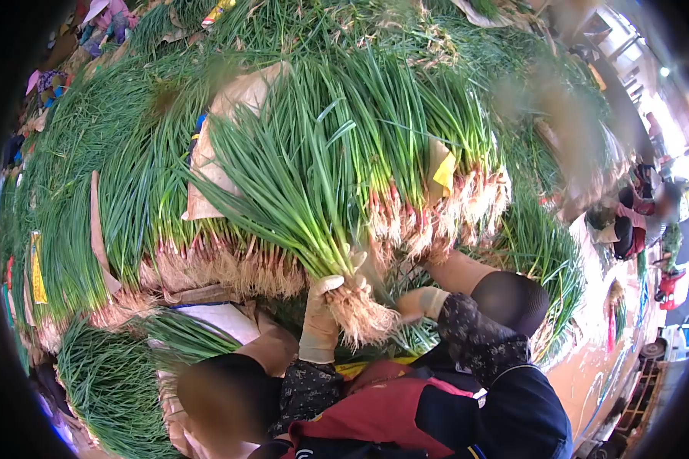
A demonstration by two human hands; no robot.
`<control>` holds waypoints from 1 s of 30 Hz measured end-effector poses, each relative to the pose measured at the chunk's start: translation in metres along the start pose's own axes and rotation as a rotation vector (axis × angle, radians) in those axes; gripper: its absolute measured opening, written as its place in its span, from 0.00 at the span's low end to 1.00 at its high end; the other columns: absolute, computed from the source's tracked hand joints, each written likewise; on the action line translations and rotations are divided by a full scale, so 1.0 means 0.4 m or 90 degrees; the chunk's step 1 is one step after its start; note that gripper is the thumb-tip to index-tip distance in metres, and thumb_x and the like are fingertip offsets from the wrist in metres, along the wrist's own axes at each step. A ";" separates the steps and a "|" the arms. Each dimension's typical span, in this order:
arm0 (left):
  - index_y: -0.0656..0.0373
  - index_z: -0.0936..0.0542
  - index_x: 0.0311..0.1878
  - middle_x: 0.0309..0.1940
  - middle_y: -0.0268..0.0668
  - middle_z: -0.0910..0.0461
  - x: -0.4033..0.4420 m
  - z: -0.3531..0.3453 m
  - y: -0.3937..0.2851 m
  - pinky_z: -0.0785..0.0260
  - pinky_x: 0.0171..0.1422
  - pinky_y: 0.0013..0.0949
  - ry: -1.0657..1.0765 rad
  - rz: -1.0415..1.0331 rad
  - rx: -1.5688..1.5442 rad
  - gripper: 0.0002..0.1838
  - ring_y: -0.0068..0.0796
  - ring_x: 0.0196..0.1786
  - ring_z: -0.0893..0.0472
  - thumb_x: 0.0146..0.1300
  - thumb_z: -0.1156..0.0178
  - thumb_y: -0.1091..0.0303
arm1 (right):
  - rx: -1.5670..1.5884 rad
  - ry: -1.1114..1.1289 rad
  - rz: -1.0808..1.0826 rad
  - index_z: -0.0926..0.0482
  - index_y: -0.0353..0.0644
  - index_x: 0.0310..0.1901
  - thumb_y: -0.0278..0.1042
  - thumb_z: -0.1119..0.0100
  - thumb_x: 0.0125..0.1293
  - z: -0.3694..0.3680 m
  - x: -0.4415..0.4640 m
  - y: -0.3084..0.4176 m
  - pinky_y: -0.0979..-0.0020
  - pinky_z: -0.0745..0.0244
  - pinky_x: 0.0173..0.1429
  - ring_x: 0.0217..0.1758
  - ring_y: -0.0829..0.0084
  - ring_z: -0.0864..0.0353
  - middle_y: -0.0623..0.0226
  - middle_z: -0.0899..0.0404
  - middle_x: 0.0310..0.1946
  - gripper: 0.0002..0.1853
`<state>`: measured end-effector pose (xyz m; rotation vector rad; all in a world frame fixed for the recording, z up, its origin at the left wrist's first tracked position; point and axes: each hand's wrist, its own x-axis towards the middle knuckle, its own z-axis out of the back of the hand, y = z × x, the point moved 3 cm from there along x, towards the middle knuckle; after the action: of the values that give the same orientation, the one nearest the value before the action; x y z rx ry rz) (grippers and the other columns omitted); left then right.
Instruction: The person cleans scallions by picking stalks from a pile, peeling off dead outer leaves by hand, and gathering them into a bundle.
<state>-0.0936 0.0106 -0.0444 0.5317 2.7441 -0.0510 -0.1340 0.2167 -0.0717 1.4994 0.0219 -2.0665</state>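
Note:
My left hand (321, 314), in a pale work glove, is closed around the lower stems of a bunch of green onions (325, 241). The bunch leans with its long green leaves up and to the left, and its tangled pale roots hang below the hand. Close to the right of those roots is my right hand (421, 304), also gloved and blurred by motion; whether its fingers hold anything is unclear. Behind the held bunch lie more green onions (386, 153) in tied-looking rows, roots toward me.
A long row of green onions (199, 260) lies on the left, with brown cardboard pieces (214, 168) among them. Loose greens (107, 375) are piled at lower left. My bent knees flank the work spot. Another person (639, 210) sits at the right; more people (111, 19) are at upper left.

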 end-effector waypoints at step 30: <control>0.69 0.22 0.55 0.36 0.43 0.16 -0.030 -0.057 0.002 0.23 0.45 0.32 -0.123 -0.054 0.260 0.20 0.32 0.35 0.17 0.58 0.41 0.73 | 0.844 -0.675 0.234 0.20 0.41 0.44 0.40 0.44 0.76 0.261 -0.040 0.171 0.79 0.32 0.30 0.27 0.83 0.27 0.76 0.22 0.27 0.11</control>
<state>-0.0901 0.0093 -0.0190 0.4833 2.5671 -0.6599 -0.1899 0.1316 0.0021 0.5447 -2.1257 -2.2798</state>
